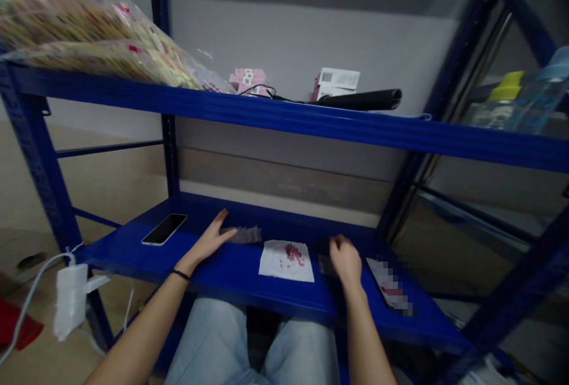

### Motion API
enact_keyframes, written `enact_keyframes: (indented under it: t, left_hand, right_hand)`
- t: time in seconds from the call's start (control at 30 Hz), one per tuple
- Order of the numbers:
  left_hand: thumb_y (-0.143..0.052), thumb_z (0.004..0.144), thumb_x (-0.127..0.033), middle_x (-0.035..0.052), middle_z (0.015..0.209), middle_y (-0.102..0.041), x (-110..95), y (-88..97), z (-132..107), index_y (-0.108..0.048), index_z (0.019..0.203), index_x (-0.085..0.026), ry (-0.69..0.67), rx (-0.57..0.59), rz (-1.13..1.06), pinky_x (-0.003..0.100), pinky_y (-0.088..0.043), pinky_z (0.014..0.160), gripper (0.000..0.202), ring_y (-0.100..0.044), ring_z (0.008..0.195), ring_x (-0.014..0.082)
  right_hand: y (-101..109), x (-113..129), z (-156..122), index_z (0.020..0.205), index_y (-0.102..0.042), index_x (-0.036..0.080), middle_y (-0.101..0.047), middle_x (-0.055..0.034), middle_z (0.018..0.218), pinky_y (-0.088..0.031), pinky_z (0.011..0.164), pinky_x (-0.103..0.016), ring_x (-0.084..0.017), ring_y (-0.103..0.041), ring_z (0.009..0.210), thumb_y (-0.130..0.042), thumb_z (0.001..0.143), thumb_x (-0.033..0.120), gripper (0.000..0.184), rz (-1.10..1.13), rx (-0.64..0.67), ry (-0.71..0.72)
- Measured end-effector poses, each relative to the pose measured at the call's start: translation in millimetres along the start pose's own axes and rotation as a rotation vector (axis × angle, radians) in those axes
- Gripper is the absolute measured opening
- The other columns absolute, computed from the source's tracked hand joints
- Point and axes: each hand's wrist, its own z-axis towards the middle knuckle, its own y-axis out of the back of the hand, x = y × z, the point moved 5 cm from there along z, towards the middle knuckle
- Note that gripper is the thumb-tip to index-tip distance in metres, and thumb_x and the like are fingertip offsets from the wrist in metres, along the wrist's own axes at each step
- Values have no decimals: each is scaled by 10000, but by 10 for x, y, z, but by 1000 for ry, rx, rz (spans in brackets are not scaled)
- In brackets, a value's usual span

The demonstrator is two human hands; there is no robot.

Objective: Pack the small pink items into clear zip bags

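On the blue lower shelf, my left hand rests with its fingers stretched out and apart. Beside its thumb lies a greyish, see-through stack of what look like small plastic bags. Between my two hands, a white sheet of paper carries a small heap of pink pieces, a few of them loose. My right hand is to the right of the paper, its fingers curled together and partly blurred. A small dark, see-through piece shows at its left side; whether the fingers grip it is unclear.
A phone lies at the left and a partly pixelated flat item at the right. The upper shelf beam crosses above, holding bulky plastic packs, pink boxes and a black tube-like object. A white power strip hangs at left.
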Motion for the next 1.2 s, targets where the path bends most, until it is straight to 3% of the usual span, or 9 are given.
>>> enact_keyframes:
  t: [0.07,0.17,0.33,0.53,0.63,0.83,1.0,1.1,1.2]
  left_hand:
    - [-538,852,-577,150,1437,-523,-135,51,-121,-530,1340,-163,12,-146,-141,427,-361,1109,641,-472,1340,311]
    - [-538,871,-492,108,1130,-698,-454,-92,-421,-653,1142,-187,32,-249,-253,401,-494,948,424,-660,1045,278]
    - [-562,902,-334,62,924,-730,-1217,-695,-972,-754,911,-265,-215,96,-166,358,-492,882,205,-664,926,255]
    - [-524,946,-267,39,865,-710,-1603,-868,-1179,-740,989,-262,-161,109,-279,302,-485,722,220,-640,765,206]
    - [-526,952,-264,32,896,-708,-1785,-902,-1186,-729,1056,-273,-188,139,-326,298,-483,736,228,-637,774,197]
    - [-539,949,-281,40,896,-710,-1784,-994,-1246,-731,1071,-273,-174,156,-356,305,-491,738,227,-639,779,204]
    - [-551,940,-301,37,859,-715,-1663,-1003,-1274,-739,1030,-250,-121,116,-381,293,-493,710,214,-636,744,195]
    - [-576,927,-308,46,891,-741,-1719,-1010,-1264,-739,1008,-220,-59,106,-510,282,-514,746,203,-668,790,197]
    - [-604,916,-325,72,1000,-755,-1839,-1014,-1255,-728,1043,-194,7,140,-721,288,-533,835,220,-699,905,214]
  right_hand:
    - [-5,-472,-6,1072,-668,127,-695,-206,1041,-446,760,-360,-293,-666,956,-368,956,437,447,-20,129,-174]
    - [-82,-802,-56,954,-711,124,-724,-213,961,-458,717,-358,-316,-692,915,-533,867,443,376,-11,202,-206]
    - [-166,-841,-126,855,-723,160,-749,-142,878,-441,656,-300,-265,-702,835,-532,818,257,217,97,201,-174]
    - [-38,-764,-349,895,-682,194,-737,-46,810,-428,603,-255,-213,-669,738,-427,868,360,305,396,71,-93]
    - [-37,-710,-454,873,-662,224,-734,-50,814,-412,615,-274,-235,-669,750,-437,869,381,275,343,19,-150]
    - [-44,-753,-455,945,-662,202,-719,-141,986,-403,670,-315,-289,-670,892,-382,911,306,301,66,-20,-195]
    - [172,-779,-471,931,-664,186,-724,-125,926,-419,700,-329,-298,-657,860,-452,879,372,286,306,-124,-172]
    - [285,-495,-666,897,-660,187,-711,-73,840,-434,694,-301,-256,-636,794,-545,843,472,312,620,-124,-99]
    - [346,27,-1013,882,-652,189,-654,-16,744,-422,635,-257,-185,-576,682,-577,859,509,330,840,-38,31]
